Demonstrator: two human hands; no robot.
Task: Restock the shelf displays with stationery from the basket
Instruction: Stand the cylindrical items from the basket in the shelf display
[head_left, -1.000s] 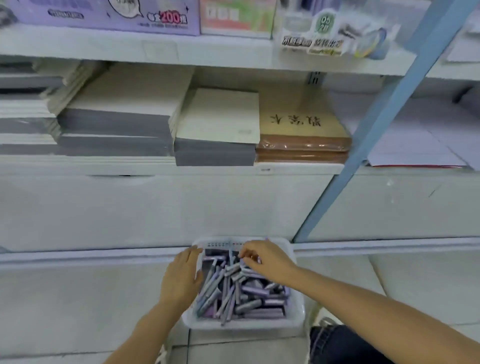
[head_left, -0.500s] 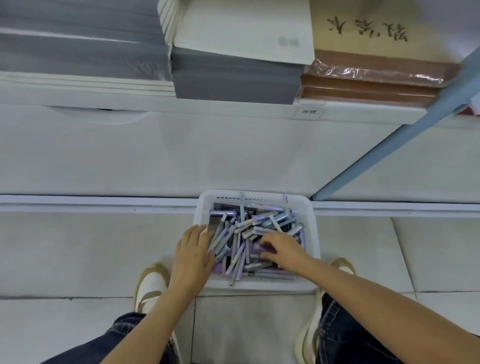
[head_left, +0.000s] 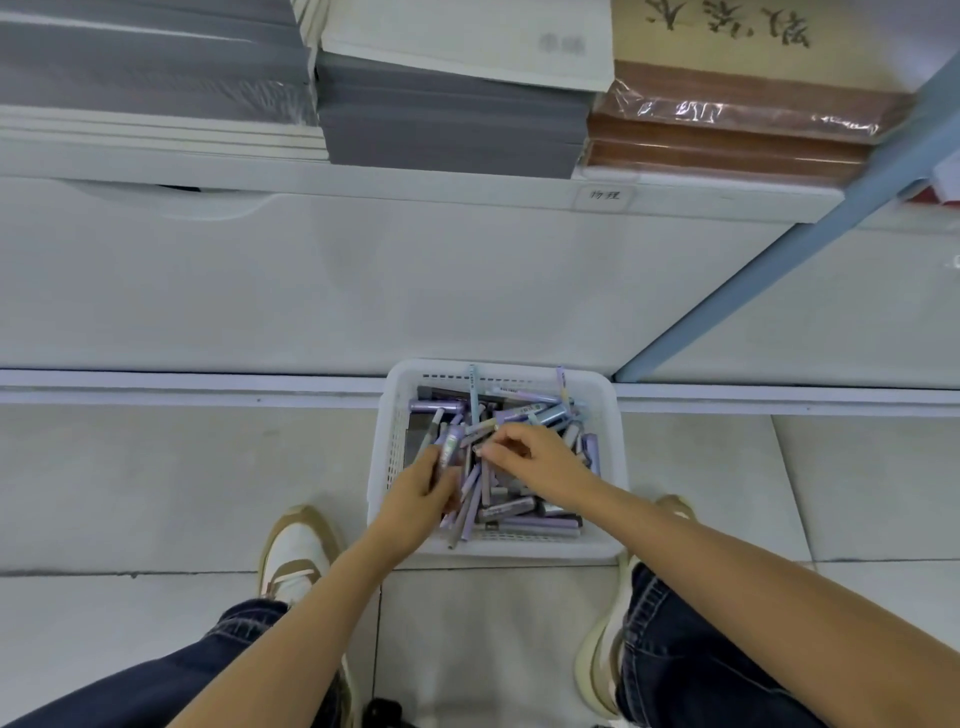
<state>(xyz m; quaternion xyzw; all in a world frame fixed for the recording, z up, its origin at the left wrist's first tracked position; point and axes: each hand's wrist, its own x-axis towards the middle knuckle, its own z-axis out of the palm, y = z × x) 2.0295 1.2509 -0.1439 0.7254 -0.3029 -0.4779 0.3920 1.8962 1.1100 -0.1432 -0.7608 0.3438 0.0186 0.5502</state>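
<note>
Restocking looks barely begun, I'd judge: the white basket (head_left: 519, 548) sits on the floor below the shelf (head_left: 415, 182), heaped with purple pens (head_left: 519, 519). The left hand (head_left: 415, 501) grips a small bunch of them, and the right hand (head_left: 540, 465) pinches another from the pile.

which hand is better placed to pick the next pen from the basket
Right. The left hand is occupied, gripping a few pens, while the right hand is over the basket with its fingertips down among the loose pile.
</note>
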